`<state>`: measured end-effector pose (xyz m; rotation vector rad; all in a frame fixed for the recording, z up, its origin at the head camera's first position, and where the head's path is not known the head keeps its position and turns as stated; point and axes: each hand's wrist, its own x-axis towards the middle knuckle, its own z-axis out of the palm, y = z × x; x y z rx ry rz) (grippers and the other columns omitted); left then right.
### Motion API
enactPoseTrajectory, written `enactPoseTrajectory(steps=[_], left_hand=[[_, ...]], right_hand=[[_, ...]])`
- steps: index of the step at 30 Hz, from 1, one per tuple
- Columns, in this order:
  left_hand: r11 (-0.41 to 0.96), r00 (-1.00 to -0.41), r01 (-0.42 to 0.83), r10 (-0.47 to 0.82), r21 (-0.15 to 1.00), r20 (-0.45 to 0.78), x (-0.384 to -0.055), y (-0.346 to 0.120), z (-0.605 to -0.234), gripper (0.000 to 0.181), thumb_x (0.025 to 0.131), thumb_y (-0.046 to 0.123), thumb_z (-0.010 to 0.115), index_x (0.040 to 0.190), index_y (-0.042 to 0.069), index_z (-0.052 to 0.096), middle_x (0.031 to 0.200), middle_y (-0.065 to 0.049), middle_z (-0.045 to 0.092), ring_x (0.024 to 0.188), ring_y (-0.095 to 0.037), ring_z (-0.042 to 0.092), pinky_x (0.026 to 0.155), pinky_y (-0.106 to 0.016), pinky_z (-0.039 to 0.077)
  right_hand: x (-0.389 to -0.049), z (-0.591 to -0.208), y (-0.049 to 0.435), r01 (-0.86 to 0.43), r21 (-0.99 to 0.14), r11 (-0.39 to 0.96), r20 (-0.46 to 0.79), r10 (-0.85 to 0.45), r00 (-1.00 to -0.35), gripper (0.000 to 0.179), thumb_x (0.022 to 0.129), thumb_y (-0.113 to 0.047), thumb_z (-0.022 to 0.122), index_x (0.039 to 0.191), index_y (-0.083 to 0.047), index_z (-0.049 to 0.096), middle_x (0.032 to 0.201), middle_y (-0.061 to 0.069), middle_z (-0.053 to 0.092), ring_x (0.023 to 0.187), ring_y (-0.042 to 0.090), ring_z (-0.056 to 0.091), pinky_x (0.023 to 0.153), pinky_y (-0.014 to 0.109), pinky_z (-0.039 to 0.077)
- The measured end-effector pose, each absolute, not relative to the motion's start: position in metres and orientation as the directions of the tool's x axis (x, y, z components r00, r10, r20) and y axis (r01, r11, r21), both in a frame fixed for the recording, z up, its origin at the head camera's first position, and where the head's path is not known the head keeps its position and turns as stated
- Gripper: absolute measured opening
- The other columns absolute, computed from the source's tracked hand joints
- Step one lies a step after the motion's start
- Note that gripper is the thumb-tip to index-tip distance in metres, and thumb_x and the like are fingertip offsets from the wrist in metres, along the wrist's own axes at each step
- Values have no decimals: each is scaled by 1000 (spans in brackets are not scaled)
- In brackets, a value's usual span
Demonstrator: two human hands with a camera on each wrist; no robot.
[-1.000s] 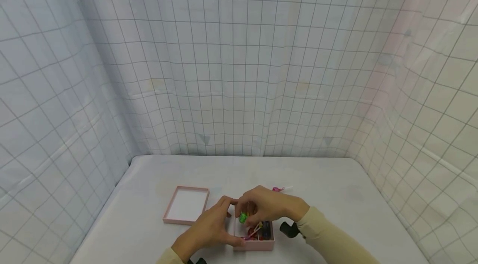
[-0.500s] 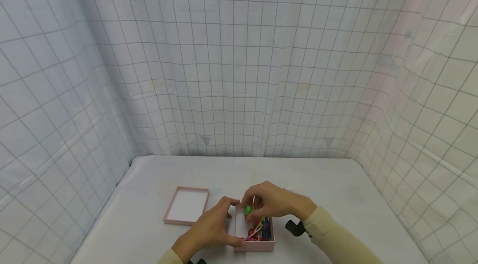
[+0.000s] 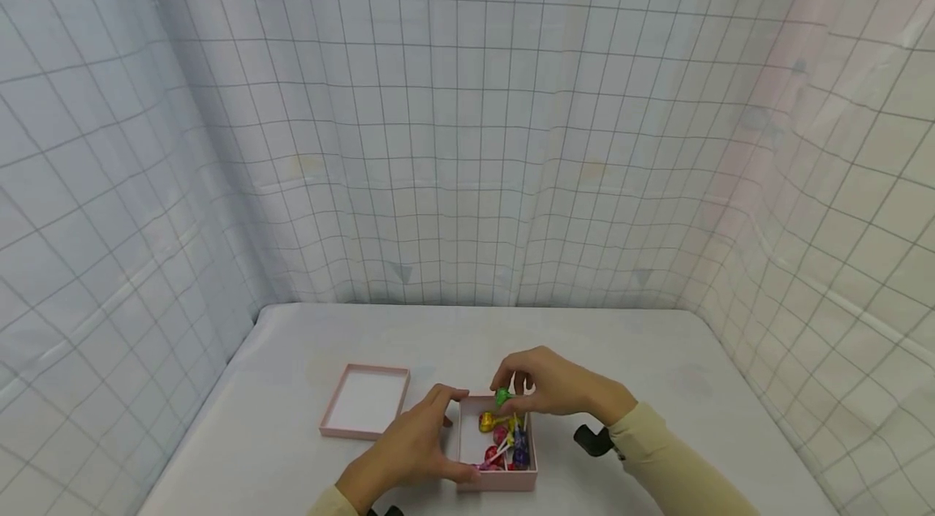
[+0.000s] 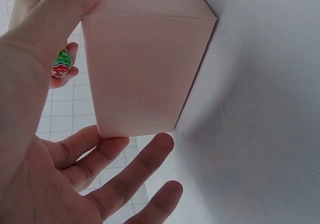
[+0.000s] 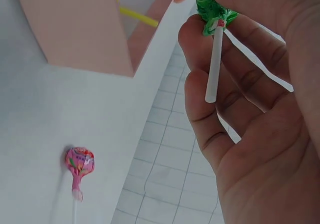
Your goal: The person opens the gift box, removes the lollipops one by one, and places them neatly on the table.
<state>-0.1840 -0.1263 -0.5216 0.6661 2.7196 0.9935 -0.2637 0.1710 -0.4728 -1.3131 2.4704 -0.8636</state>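
Note:
My right hand (image 3: 558,386) pinches a green-wrapped lollipop (image 3: 502,397) over the back right corner of a pink box (image 3: 497,483). In the right wrist view, the white stick of that lollipop (image 5: 214,66) points down toward the palm. My left hand (image 3: 412,443) holds the box by its left side, thumb at the front corner and fingertips at the back corner. Inside the box, a yellow lollipop (image 3: 485,422) lies near the back, with red ones (image 3: 493,455) and dark blue ones (image 3: 521,453) heaped on the right.
The pink-edged box lid (image 3: 365,401) lies with its white inside up, left of the box. A pink-wrapped lollipop (image 5: 80,161) rests on the white table beyond the box, hidden in the head view. Gridded white curtains (image 3: 467,175) enclose the table.
My right hand has moved right and back with the green lollipop, from over the box's left part to its back right corner. The yellow lollipop now shows inside. My left hand has stayed put.

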Motion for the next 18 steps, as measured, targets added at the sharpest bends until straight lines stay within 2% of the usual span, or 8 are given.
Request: enactPoseTrajectory(steps=[9,18], left_hand=[[681,-889,345,458,645,-8,-183,-126,-522,111,78,63,106,163,14,54,159,-6,63,124,-30,79,96,-46,69],[687,-891,343,454,641,-10,-183,-125,-521,112,78,63,106,164,14,53,160,-6,63,125,-30,79,97,-45,68]], right_hand=[[-269,-476,192,-675,-572,466,122,-766,-632,23,106,-21,90,127,-16,83,121,-7,83,98,-2,69,90,26,64],[-275,-478,215,-683,-540,492,184,-723,-666,23,106,-19,89,127,-21,82,118,-7,83,101,3,73,91,32,68]])
